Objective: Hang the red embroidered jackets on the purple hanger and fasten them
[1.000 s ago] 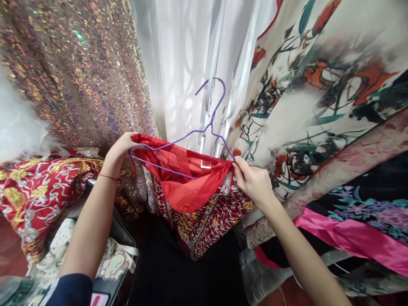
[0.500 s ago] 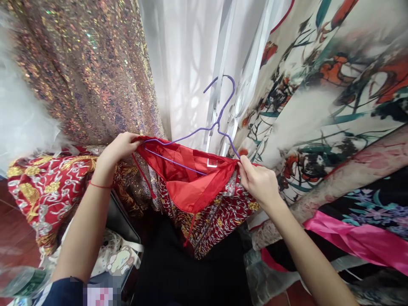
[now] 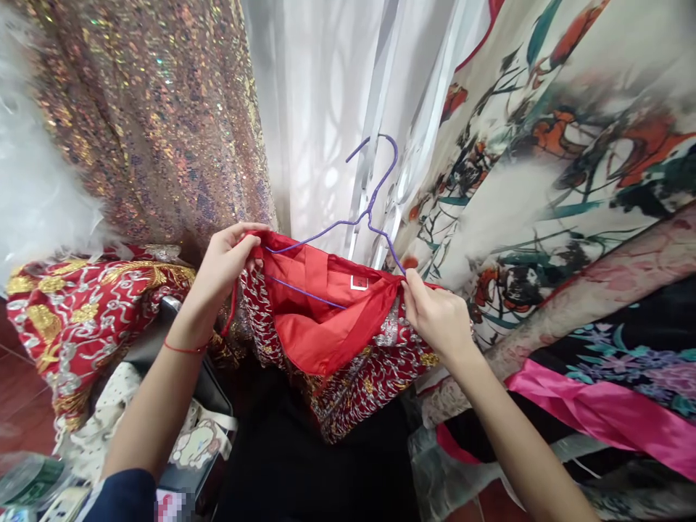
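A red garment (image 3: 375, 388) with silver and gold embroidery hangs between my hands, its plain red lining facing up and a small white-edged label inside. My left hand (image 3: 231, 254) pinches the left end of its top edge. At the other end, my right hand (image 3: 438, 312) grips the edge together with one shoulder of a purple wire hanger (image 3: 375, 196). The hanger's hook stands up above the garment. Its left shoulder and lower bar run inside the opening, and the left tip is hidden by the cloth near my left hand.
Behind hang a sequined cloth (image 3: 163, 109), white drapes (image 3: 309, 94) and a flower-printed fabric (image 3: 544, 196). Another embroidered red piece (image 3: 81, 319) lies at left, above a dotted cloth bag (image 3: 119, 391). A clear bottle (image 3: 32, 478) stands lower left. Pink satin (image 3: 598, 413) is at right.
My left hand has shifted right, bringing the garment's left end over the hanger's left tip, which showed before. The garment's edge is less stretched. My right hand keeps its grip nearly in place.
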Demonstrator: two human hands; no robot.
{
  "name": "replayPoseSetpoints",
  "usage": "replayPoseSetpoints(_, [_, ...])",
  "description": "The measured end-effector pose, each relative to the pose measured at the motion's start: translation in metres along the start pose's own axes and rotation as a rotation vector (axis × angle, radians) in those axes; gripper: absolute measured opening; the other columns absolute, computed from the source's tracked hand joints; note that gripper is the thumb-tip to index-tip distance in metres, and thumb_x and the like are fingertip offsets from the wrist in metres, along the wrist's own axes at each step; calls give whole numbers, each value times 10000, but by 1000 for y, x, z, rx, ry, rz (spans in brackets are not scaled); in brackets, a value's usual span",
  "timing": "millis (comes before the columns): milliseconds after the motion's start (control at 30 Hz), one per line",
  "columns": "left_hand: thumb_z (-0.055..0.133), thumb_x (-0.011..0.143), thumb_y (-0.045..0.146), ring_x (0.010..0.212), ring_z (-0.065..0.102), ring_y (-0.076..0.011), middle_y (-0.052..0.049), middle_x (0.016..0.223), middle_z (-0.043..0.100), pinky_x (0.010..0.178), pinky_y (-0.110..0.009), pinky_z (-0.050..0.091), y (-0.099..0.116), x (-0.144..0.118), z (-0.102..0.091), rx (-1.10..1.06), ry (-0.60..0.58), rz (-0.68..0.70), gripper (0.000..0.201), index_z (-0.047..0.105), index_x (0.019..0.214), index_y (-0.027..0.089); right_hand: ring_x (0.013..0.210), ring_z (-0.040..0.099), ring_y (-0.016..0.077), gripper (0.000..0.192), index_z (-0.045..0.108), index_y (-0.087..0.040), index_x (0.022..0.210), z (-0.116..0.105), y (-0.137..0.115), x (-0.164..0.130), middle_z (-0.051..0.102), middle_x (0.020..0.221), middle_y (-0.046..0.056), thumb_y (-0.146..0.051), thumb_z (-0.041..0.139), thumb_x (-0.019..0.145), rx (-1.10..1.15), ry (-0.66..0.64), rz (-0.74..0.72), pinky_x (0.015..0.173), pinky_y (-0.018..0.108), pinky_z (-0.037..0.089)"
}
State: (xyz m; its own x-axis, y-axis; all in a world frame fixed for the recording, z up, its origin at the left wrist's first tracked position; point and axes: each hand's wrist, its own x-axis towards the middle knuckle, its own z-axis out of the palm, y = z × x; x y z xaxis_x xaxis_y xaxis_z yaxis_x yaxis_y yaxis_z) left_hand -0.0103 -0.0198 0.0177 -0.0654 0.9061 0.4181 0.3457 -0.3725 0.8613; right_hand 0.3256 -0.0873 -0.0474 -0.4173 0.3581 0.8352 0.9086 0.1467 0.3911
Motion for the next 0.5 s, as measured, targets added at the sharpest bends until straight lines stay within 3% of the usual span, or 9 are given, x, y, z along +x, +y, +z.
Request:
replayPoseSetpoints(67, [553,765,265,465,504,-103,10,606,597,462,-218,404,6,-3,15,-118,-37,-6,416,697,1142,163,454,489,119,298,725,-83,1065,3,9,-2,607,524,10,-222,470,997,18,5,14,534,269,310])
replayPoseSetpoints(167, [505,804,294,547,591,-147,0,632,632,554,-267,491,12,1,23,-88,-137,45,389,705,1119,180,454,498,126,321,727,-111,1060,9,28,-4,606,528,17,-270,456,999,-16,-22,35,522,270,311])
replayPoseSetpoints(267, [486,801,323,662,645,-187,-33,709,691,626,-295,514,9,5,16,115,-223,87,347,741,971,161,464,504,137,303,725,-118,1020,17,47,-5,594,525,23,-299,489,963,-8,-57,13,510,282,321])
replayPoseSetpoints(400, [616,722,279,718,668,-196,-40,835,751,682,-292,506,-3,2,2,368,-368,236,288,733,963,173,501,513,151,310,712,-107,1034,29,65,-5,604,558,33,-327,531,911,75,-72,-28,528,293,368])
replayPoseSetpoints(500, [661,773,295,710,642,-202,-34,749,716,722,-319,493,-15,5,-5,549,-250,363,172,751,896,214,557,536,153,345,697,-109,1095,37,71,-9,649,644,46,-359,552,907,83,-84,-56,584,293,415])
